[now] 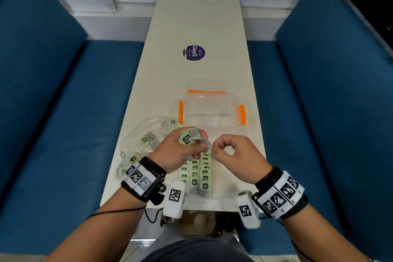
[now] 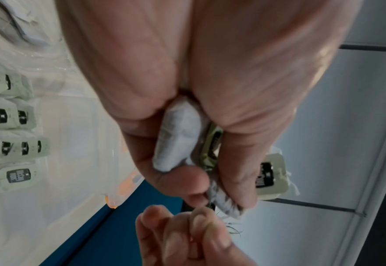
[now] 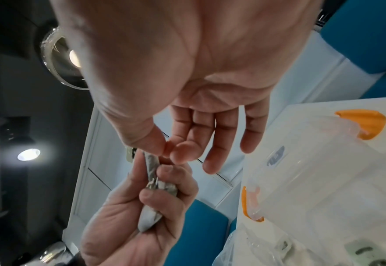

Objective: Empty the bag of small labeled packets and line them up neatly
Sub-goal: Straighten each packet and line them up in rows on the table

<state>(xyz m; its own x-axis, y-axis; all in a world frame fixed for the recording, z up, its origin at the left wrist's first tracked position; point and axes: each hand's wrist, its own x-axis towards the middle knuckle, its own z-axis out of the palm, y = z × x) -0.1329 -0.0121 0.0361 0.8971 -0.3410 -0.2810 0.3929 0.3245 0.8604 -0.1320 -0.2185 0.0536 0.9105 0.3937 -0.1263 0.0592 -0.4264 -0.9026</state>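
Separating: the step in hand appears to be freeing one tea-bag packet from a small bunch held above the surface (image 1: 212, 27).
Surface: a long white top between two blue benches (image 1: 53, 112), carrying all the things below; a round purple sticker (image 1: 193, 52) lies further away.
Clear box: a lidless plastic container (image 1: 212, 110) with orange clips stands beyond the hands; its contents cannot be told through the pale walls, and no packet shows in it.
Plastic bag: a crumpled clear bag (image 1: 138, 140) lies left of the hands, with several green-labelled packets inside, so the emptying is judged unfinished.
Rows: the lined-up packets (image 1: 197, 174) lie overlapping in roughly three columns just below the hands, near the front edge, apparently in a shallow clear tray.
Left hand: the left hand (image 1: 180, 153) has its fingers (image 2: 176, 181) curled round a bunch of grey packets (image 2: 178, 142), one green tag (image 2: 270, 176) hanging out past the thumb.
Right hand: the right hand (image 1: 236, 155) has thumb and forefinger pressed together at the tip of the bunch, seemingly on a thread; the other fingers (image 3: 232, 142) are loosely spread.
Advice: pull the thread gently along its length, keep the left grip firm yet soft on the paper, and lay the freed packet at the open end of a column, label up, matching the overlap.
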